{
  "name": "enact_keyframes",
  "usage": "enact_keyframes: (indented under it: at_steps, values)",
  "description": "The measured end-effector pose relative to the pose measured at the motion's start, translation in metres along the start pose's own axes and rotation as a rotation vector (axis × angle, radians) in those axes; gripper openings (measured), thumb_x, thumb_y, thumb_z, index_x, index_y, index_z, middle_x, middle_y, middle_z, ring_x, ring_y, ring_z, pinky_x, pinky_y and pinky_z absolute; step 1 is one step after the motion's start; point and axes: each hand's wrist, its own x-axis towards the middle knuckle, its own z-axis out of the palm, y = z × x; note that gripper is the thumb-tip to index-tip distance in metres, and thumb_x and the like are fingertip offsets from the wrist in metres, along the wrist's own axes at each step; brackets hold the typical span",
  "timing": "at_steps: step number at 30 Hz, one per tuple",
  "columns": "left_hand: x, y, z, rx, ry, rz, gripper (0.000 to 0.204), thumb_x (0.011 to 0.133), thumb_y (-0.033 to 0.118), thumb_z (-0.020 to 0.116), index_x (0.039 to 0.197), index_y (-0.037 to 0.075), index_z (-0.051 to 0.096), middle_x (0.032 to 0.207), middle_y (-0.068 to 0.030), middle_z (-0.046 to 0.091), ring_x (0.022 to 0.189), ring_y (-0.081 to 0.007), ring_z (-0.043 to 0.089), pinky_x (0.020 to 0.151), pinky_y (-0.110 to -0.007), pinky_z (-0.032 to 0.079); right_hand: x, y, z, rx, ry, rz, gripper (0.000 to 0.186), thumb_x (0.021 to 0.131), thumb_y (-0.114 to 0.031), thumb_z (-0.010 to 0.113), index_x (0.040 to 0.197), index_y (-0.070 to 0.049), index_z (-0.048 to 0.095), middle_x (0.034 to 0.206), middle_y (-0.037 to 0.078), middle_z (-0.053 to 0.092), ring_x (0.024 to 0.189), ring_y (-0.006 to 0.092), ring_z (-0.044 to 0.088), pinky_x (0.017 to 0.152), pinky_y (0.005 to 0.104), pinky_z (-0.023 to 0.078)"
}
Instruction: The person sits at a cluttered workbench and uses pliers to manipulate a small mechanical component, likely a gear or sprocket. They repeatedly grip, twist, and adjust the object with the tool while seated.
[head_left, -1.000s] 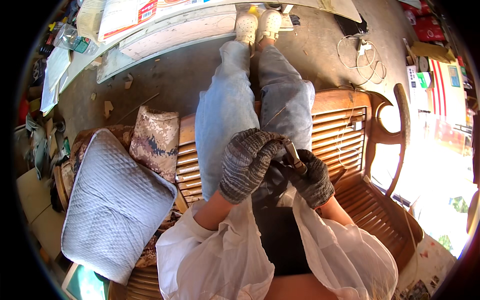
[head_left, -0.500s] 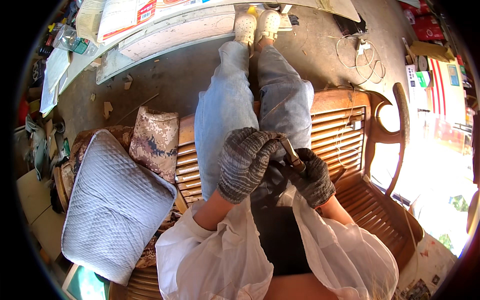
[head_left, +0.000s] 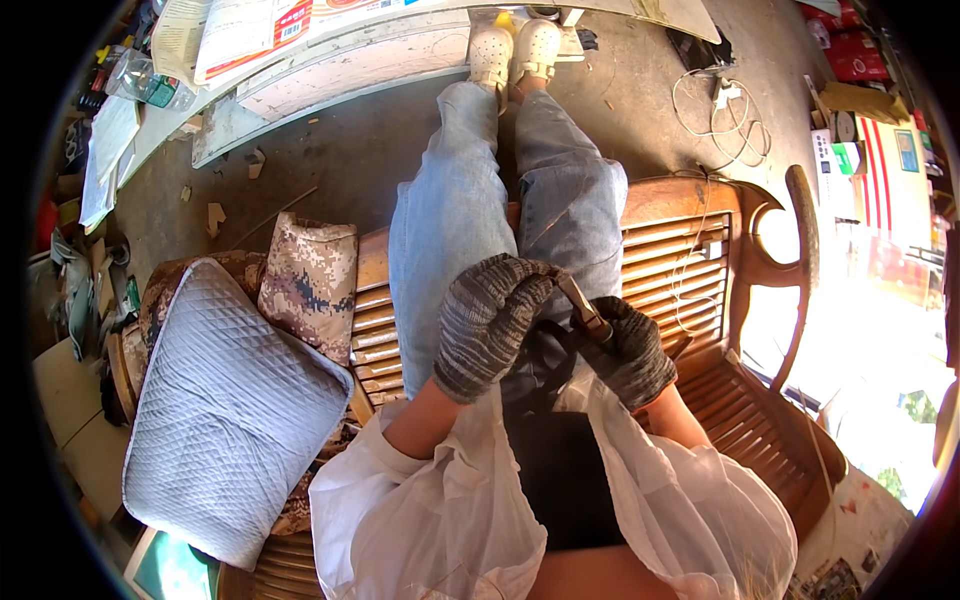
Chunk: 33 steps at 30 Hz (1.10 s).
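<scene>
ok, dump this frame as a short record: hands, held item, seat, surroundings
left hand: knit glove, fingers curled at the tool's far end; exact contact hidden
right hand: knit glove, closed around the tool's near end
held item: slim tool, exact kind unclear
seat: slatted wooden bench
left of person: grey quilted pad, partly over camouflage cloth
feet: pale clogs, by the table
floor, ahead right: loose pale cable
</scene>
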Motion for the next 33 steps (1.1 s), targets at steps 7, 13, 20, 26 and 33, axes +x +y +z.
enact_keyframes:
  at_steps: [7, 13, 20, 26, 33]
  values:
    - [0.003, 0.002, -0.001, -0.167, -0.021, -0.095, 0.019, 0.085, 0.007, 0.055, 0.1, 0.004, 0.067, 0.1, -0.0101, 0.066, 0.093, -0.0263, 0.062, 0.081, -0.036, 0.049, 0.0, -0.008, -0.01, 0.283, -0.207, 0.188, 0.025, 0.083, -0.015, 0.071, 0.103, -0.001, 0.065, 0.083, 0.004, 0.068, 0.078, 0.0091, 0.062, 0.072, 0.0259, 0.051]
    - [0.005, -0.006, 0.007, 0.165, 0.119, 0.128, 0.019, 0.082, 0.01, 0.06, 0.099, 0.008, 0.069, 0.089, -0.0088, 0.067, 0.081, -0.0265, 0.061, 0.077, -0.037, 0.046, 0.0, -0.01, -0.003, 0.384, -0.169, 0.135, 0.029, 0.082, -0.009, 0.071, 0.107, 0.0, 0.06, 0.089, 0.003, 0.066, 0.082, 0.0086, 0.06, 0.074, 0.0248, 0.051]
    - [0.004, -0.003, 0.007, 0.315, 0.162, 0.175, 0.019, 0.082, 0.007, 0.061, 0.099, 0.007, 0.069, 0.088, -0.0089, 0.067, 0.08, -0.0267, 0.061, 0.076, -0.037, 0.047, -0.003, 0.015, 0.01, 0.255, -0.09, 0.026, 0.023, 0.086, -0.021, 0.067, 0.105, -0.007, 0.067, 0.092, 0.011, 0.065, 0.08, 0.0201, 0.065, 0.074, 0.0299, 0.052]
    - [0.003, -0.004, 0.005, 0.183, 0.137, 0.112, 0.017, 0.083, 0.011, 0.059, 0.096, 0.007, 0.069, 0.092, -0.0078, 0.067, 0.08, -0.0255, 0.061, 0.077, -0.037, 0.046, -0.003, 0.013, 0.009, 0.051, -0.061, 0.077, 0.028, 0.088, -0.032, 0.065, 0.102, -0.008, 0.068, 0.089, 0.012, 0.066, 0.079, 0.0227, 0.066, 0.072, 0.0307, 0.052]
    - [0.003, 0.002, 0.007, -0.128, 0.126, -0.118, 0.017, 0.083, 0.008, 0.056, 0.096, 0.006, 0.068, 0.09, -0.0091, 0.066, 0.084, -0.0268, 0.062, 0.079, -0.037, 0.047, -0.002, 0.008, 0.007, 0.087, -0.045, 0.006, 0.015, 0.083, -0.005, 0.069, 0.097, 0.001, 0.064, 0.08, 0.003, 0.067, 0.073, 0.0068, 0.06, 0.066, 0.024, 0.05]
